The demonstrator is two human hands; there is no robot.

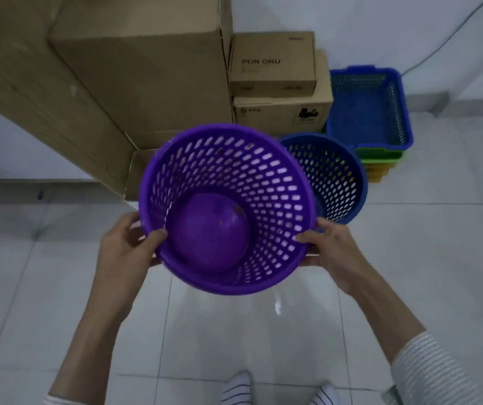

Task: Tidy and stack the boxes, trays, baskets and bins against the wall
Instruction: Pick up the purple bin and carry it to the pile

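**Purple basket held over open floor, short of the wall stacks**

Pale tiled floor (263, 331) fills the lower half of the view and runs up to a white wall (380, 24), where the stored things stand in a row. On the left, a tall cardboard box (146, 77) rises out of frame, and its near vertical edge comes down just behind the far rim of the held basket. Beside it, a small cardboard box (272, 65) sits on a wider cardboard box (284, 112). Further right, a blue tray (370, 109) tops a nested pile of green and yellow trays (380, 162), whose edges show only at the near side.

A dark blue round basket (330, 176) stands on the floor in front of the wider box and the tray pile, mouth up.

The purple basket (228, 209) is in the air, tipped so that its mouth faces the camera, and its right rim overlaps the dark blue basket's left rim in the view; whether they touch I cannot tell. The left hand (129, 247) has its grip on the left rim, thumb inside and fingers behind. The right hand (333, 252) holds the right rim the same way.

Bare tiles lie open to the right of the trays and beneath the arms, down to two striped socks (240, 387) at the bottom edge.
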